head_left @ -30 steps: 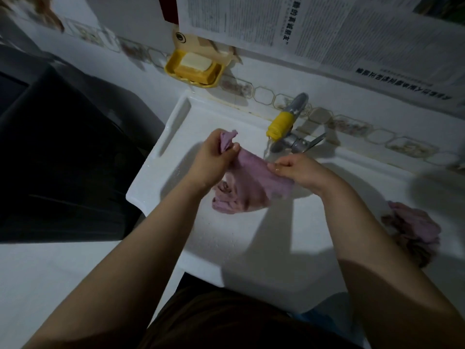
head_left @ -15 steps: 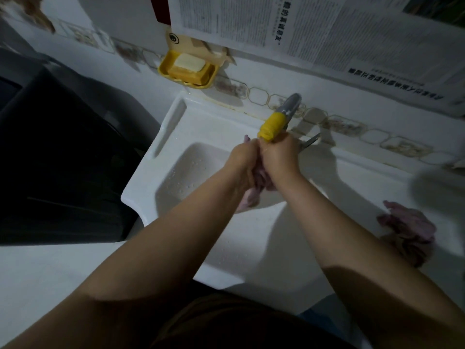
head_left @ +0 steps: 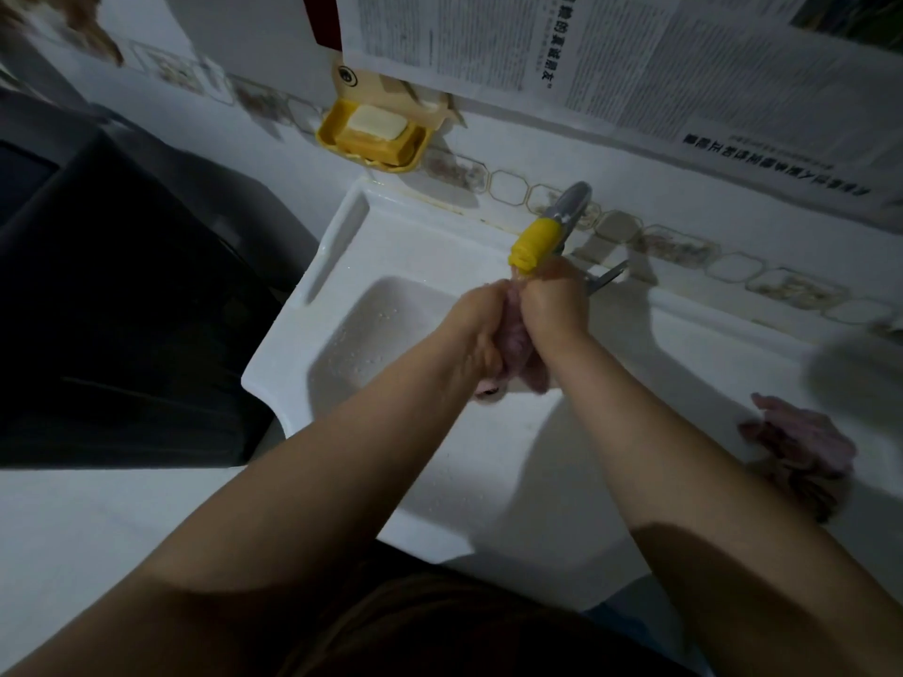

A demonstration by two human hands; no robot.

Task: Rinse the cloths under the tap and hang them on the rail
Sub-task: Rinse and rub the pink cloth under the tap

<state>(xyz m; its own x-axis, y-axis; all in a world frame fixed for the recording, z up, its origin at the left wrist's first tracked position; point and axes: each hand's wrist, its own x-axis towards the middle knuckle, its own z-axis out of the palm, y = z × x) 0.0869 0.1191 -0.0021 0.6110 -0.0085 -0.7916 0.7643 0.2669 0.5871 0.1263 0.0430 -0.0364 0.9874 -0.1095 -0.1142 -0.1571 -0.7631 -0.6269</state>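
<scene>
both hands, left hand (head_left: 481,329) and right hand (head_left: 549,305), squeeze the pink cloth (head_left: 518,344) just under the tap (head_left: 535,241); it hangs down between them; second cloth (head_left: 801,442) waits far right of the tap

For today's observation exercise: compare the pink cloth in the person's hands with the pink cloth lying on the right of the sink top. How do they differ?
The held cloth is squeezed between the left hand and right hand; the other cloth lies untouched. The held cloth sits just below the yellow tap nozzle, over the basin; the other cloth rests on the flat sink top, away from the tap. The held cloth is mostly hidden; the other cloth shows fully. Both are pink and crumpled.
</scene>
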